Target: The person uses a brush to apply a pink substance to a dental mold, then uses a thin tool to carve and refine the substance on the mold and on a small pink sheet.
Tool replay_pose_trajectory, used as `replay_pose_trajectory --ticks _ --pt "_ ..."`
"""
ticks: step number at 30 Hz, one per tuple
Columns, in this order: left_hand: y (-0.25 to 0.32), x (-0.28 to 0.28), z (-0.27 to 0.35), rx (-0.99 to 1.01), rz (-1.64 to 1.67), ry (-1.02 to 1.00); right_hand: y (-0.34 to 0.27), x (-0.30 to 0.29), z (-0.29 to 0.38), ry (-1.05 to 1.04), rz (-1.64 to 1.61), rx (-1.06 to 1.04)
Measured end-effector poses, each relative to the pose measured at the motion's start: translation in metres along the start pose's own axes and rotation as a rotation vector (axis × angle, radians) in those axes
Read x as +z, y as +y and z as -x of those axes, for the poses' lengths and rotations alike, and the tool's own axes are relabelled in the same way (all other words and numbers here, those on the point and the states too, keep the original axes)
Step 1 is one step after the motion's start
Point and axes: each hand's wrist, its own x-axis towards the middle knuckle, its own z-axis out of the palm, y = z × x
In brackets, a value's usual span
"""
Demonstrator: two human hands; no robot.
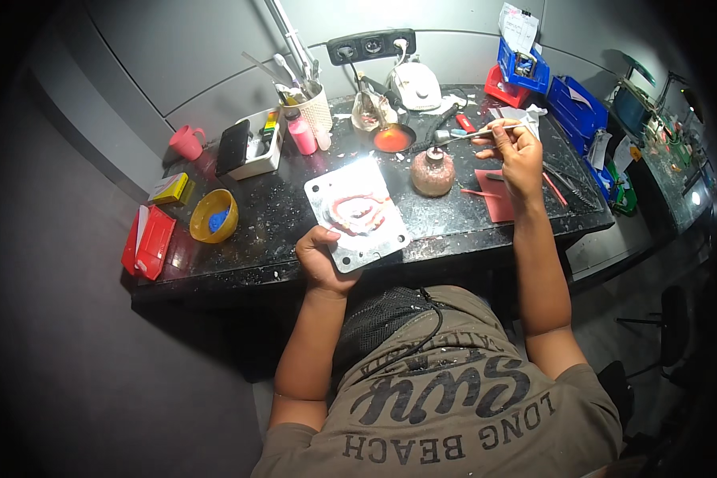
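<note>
My left hand (pixel 324 260) grips the lower left edge of a metal plate (pixel 370 254) with round holes at its corners. A dental arch model with reddish wax (pixel 358 213) sits on the plate, partly washed out by glare. In my right hand (pixel 511 146) is a thin metal wax spatula (pixel 472 136), raised above the bench and pointing left. Its tip is close to the top of a round glass spirit lamp (pixel 433 173); a flame cannot be made out. Below my right hand lies a pink wax sheet (pixel 497 206), with a narrow wax strip (pixel 481 193) across it.
A dark dish (pixel 392 138) glows orange behind the lamp. Along the left stand a yellow bowl (pixel 206 230) with blue material, a pink mug (pixel 186 142) and a white box (pixel 263 158). A tool cup (pixel 316 110) stands behind. Blue bins (pixel 576 116) line the right side.
</note>
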Motion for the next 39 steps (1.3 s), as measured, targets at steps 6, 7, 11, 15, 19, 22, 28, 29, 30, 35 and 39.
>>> replay_pose_trajectory --ticks 6,7,11,15,19,22,28,29,30,35,39 --pt "0.003 -0.013 -0.002 -0.027 0.054 -0.056 0.001 0.000 0.001 0.004 0.009 -0.002" --pt "0.003 -0.013 -0.002 -0.026 0.054 -0.057 0.000 0.000 0.001 0.000 0.004 0.006" --pt "0.001 -0.006 -0.001 -0.029 0.035 -0.073 -0.004 0.005 0.011 -0.025 -0.029 0.023" --pt "0.001 -0.007 -0.001 -0.028 0.023 -0.055 -0.018 0.023 0.040 -0.240 -0.089 -0.009" --pt "0.002 -0.008 -0.002 -0.038 0.018 -0.085 -0.020 0.037 0.051 -0.379 -0.223 0.012" --pt "0.001 -0.009 -0.002 -0.018 0.014 -0.067 -0.014 0.041 0.052 -0.446 -0.241 0.044" --pt "0.000 -0.001 0.000 -0.020 0.009 -0.066 -0.013 0.049 0.055 -0.465 -0.233 0.097" --pt "0.000 -0.002 0.000 -0.026 0.014 -0.066 -0.012 0.050 0.054 -0.467 -0.233 0.111" --pt "0.001 -0.003 0.000 -0.029 0.018 -0.066 -0.012 0.051 0.053 -0.468 -0.234 0.110" --pt "0.001 -0.005 -0.001 -0.039 0.032 -0.083 -0.014 0.053 0.048 -0.512 -0.229 0.103" --pt "0.001 -0.007 -0.002 -0.033 0.034 -0.071 -0.012 0.051 0.044 -0.509 -0.213 0.087"
